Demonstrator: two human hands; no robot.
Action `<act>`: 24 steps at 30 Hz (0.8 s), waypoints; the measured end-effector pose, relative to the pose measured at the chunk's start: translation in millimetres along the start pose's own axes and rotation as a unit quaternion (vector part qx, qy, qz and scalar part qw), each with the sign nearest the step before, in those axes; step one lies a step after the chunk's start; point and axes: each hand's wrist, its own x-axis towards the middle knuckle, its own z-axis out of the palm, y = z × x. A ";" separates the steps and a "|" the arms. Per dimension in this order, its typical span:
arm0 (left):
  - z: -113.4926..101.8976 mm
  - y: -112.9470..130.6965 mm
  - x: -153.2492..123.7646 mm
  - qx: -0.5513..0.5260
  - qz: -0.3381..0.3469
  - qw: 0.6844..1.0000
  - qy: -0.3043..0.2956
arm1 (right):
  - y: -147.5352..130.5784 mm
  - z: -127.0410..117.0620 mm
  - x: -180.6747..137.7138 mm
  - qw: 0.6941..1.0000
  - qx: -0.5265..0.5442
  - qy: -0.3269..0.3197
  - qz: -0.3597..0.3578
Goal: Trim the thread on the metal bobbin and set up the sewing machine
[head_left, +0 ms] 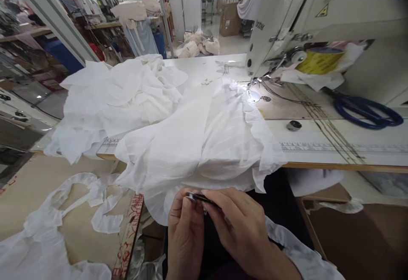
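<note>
Both my hands meet low in front of me, below the table's edge. My left hand [185, 233] is curled, its fingertips pinching a small round metal piece [191, 196]. My right hand [237, 224] closes its fingers on a thin dark tool [207, 199], maybe small snips, that touches that piece. Just above them a white sheer garment [204, 140] hangs over the table's front edge. The sewing machine [287, 12] stands at the right, its needle area lit over the cloth.
A heap of white cloth [121, 97] covers the table's left. Blue-handled scissors [366, 110] lie right of the machine, beside a yellow tape roll [318, 61]. White ruffled strips [79, 203] lie on a cardboard surface at lower left. Other workers and racks stand far behind.
</note>
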 end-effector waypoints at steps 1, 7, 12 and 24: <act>1.2 0.7 -0.5 -0.003 -0.002 1.000 -0.001 | 1.8 -0.8 -0.2 1.000 0.011 -0.002 -0.005; 7.8 0.4 -5.5 -0.020 -0.030 0.999 -0.011 | 4.8 1.7 -6.1 0.992 0.111 0.017 0.055; 8.3 1.2 -4.8 0.089 0.068 0.994 0.010 | -3.6 10.1 -9.1 0.977 0.138 0.048 0.153; -4.2 -18.7 -8.1 0.182 0.060 0.981 -0.006 | 2.5 -10.1 20.7 0.982 -0.007 0.171 0.075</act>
